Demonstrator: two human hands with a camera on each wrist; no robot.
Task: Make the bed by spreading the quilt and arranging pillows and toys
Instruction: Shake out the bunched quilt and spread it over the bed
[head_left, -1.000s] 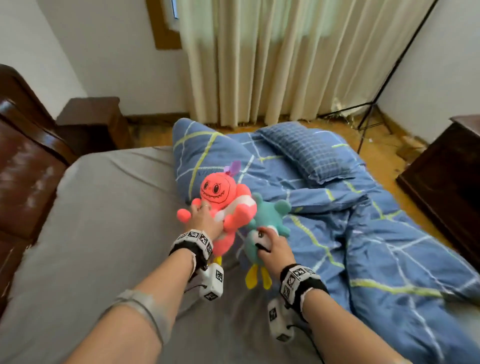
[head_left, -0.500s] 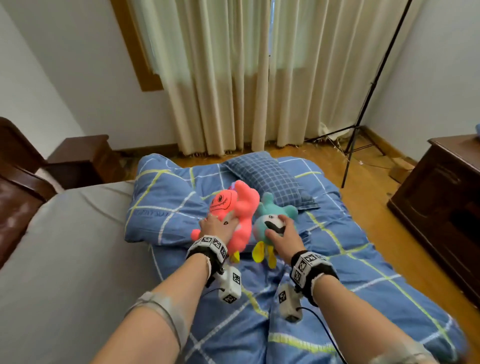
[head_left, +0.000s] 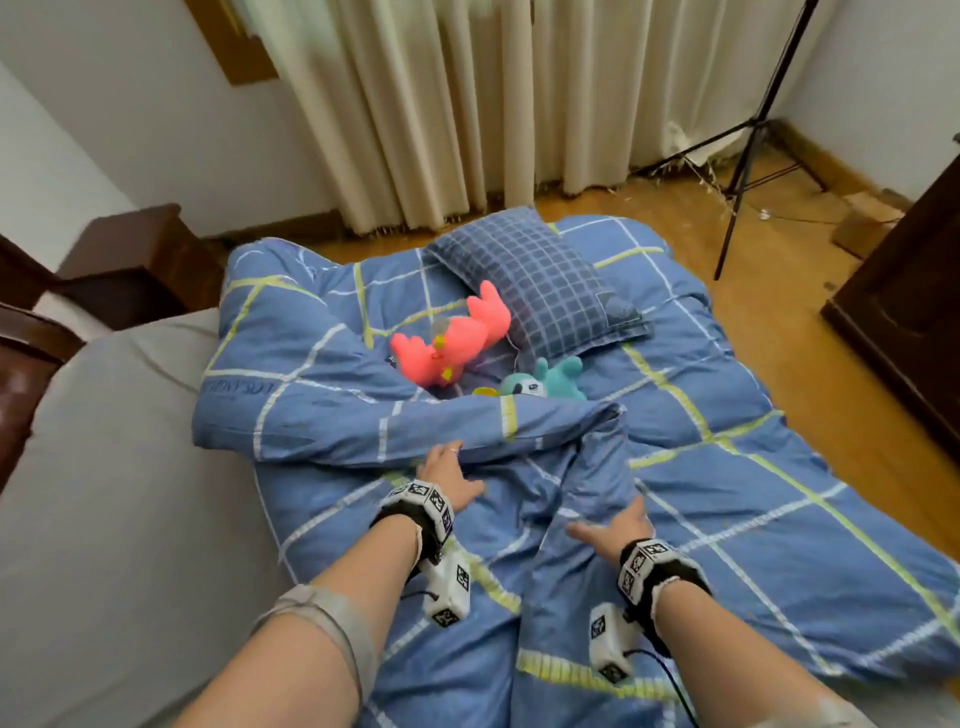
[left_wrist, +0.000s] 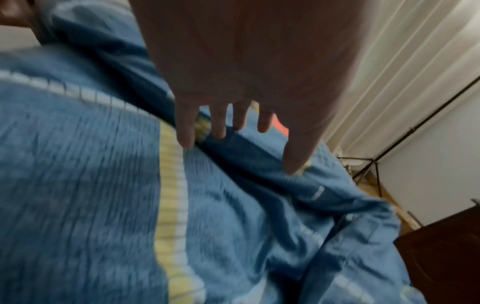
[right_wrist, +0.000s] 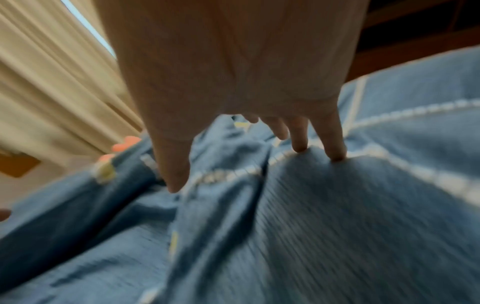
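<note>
The blue quilt (head_left: 727, 519) with white and yellow lines lies crumpled over the right half of the bed. A checked blue pillow (head_left: 540, 280) rests on its far end. The pink plush toy (head_left: 452, 338) and the teal plush toy (head_left: 545, 384) lie on the quilt just in front of the pillow, behind a thick fold. My left hand (head_left: 447, 467) (left_wrist: 233, 131) reaches with straight fingers to that fold. My right hand (head_left: 613, 525) (right_wrist: 259, 156) is spread, fingertips touching a bunched ridge of quilt. Neither hand holds anything.
The grey sheet (head_left: 114, 519) covers the bare left half of the mattress. A dark wooden headboard (head_left: 26, 353) and nightstand (head_left: 130, 260) stand at the left. Cream curtains (head_left: 467, 104) hang behind. A black tripod (head_left: 748, 156) and a dark cabinet (head_left: 914, 312) stand at the right on the wood floor.
Both hands have let go of the pink and teal toys, which now lie by the pillow. The hands have drawn back and lowered onto the quilt near me.
</note>
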